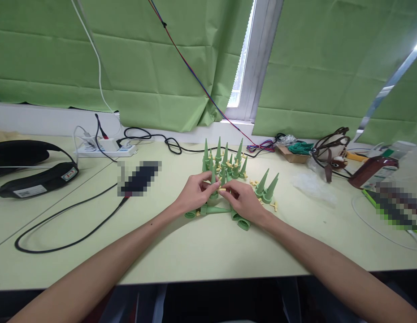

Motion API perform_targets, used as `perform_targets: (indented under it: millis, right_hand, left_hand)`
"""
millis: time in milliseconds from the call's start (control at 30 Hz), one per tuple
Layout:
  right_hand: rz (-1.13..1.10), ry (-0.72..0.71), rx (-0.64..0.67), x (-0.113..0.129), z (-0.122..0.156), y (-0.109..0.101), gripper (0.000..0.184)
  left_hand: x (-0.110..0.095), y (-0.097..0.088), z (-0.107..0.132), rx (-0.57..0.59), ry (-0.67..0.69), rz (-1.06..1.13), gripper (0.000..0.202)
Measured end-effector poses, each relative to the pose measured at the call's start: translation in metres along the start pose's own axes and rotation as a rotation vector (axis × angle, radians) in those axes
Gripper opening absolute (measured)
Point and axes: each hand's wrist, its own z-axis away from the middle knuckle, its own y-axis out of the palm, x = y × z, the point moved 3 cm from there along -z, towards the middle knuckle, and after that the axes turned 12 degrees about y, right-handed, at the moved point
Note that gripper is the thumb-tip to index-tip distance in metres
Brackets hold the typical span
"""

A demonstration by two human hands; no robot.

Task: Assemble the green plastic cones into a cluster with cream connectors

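Observation:
My left hand (pixel 195 192) is closed round a green plastic cone spike (pixel 214 195), which stands point up with a wide round base. From the other side my right hand (pixel 244 199) pinches a small yellow plastic fitting (pixel 222 189) close against that spike. Behind both hands stands a cluster of similar upright green spikes (pixel 218 154), some with yellow fittings on them. Two more upright spikes (pixel 269 192) are to the right, among loose yellow fittings (pixel 275 206). Below the hands several spikes lie on their sides, including one spike (pixel 218 210) pointing right and an open-ended one (pixel 244 224).
On the pale table (pixel 181 255), a pixelated device (pixel 141 178) with a black cable sits left, near a white power strip (pixel 107 150). Black headgear (pixel 36 179) is far left. At right are a clear plastic bag (pixel 312 186), a cardboard box (pixel 292 154) and a dark red bottle (pixel 373 172).

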Motion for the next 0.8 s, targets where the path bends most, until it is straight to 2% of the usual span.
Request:
perform_targets:
  millis: [800]
  right_hand:
    - [-0.009, -0.006, 0.031, -0.0015, 0.0004, -0.0002, 0.031]
  left_hand:
    - [0.0012, 0.0008, 0.0008, 0.023, 0.016, -0.027, 0.028]
